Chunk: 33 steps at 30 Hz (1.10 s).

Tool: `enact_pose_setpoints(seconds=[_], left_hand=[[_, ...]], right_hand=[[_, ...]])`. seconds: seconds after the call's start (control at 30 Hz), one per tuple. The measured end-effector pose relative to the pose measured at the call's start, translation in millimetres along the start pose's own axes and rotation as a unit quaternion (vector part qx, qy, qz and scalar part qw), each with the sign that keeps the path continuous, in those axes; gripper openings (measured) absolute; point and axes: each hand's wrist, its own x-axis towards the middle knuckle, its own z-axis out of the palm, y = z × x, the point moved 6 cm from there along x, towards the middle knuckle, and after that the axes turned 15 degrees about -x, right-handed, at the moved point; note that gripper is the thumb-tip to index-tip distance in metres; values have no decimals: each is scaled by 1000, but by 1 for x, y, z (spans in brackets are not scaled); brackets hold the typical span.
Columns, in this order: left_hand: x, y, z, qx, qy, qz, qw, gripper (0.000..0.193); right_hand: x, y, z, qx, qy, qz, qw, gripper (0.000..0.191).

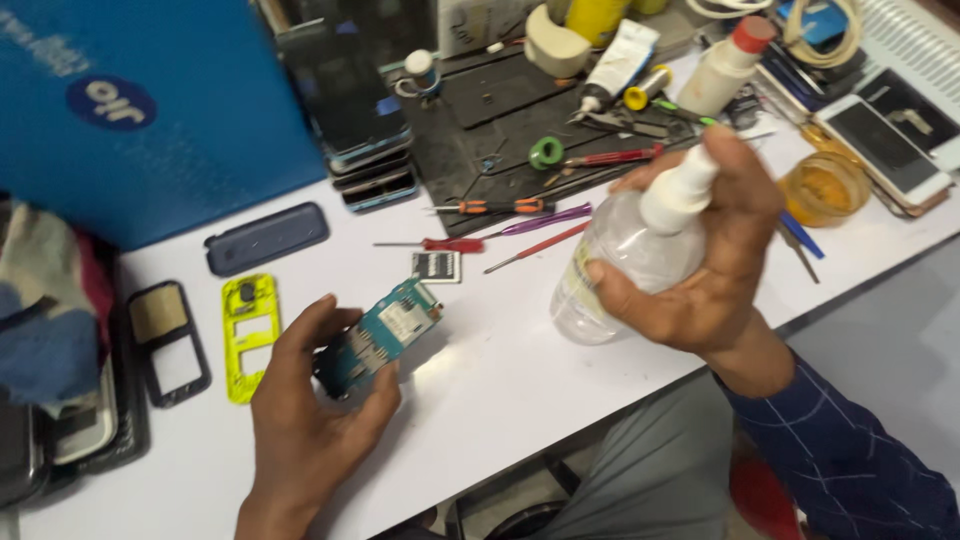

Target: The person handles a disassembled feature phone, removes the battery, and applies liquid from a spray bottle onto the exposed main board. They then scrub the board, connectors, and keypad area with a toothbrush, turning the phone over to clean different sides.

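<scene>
While the left hand (305, 415) pinches a teal circuit board (378, 337) just above the white tabletop (500, 390), the right hand (700, 250) clenches a clear spray bottle (625, 260), its nozzle tilted toward the board. Beyond the left grip lie a yellow phone frame (248, 335) and screwdrivers (490, 207).

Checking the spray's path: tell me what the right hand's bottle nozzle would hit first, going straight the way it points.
Likely the circuit board in the left hand. The right hand tilts the bottle that way, though depth and exact nozzle aim are unclear.
</scene>
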Motion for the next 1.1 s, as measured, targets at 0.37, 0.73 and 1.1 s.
enact_pose_setpoints(seconds=[0.37,0.73,1.1], left_hand=[[4,-2,-4,28,-7,17,999,74],[3,-4,0,20,-11,3,1000,75],[1,-10,-3,14,-34,37,999,75]], right_hand=[[-9,2,1,32,-43,35,998,92],[-36,22,-10,80,-48,77,993,111],[-58,41,-12,-144,-118,26,982,103]])
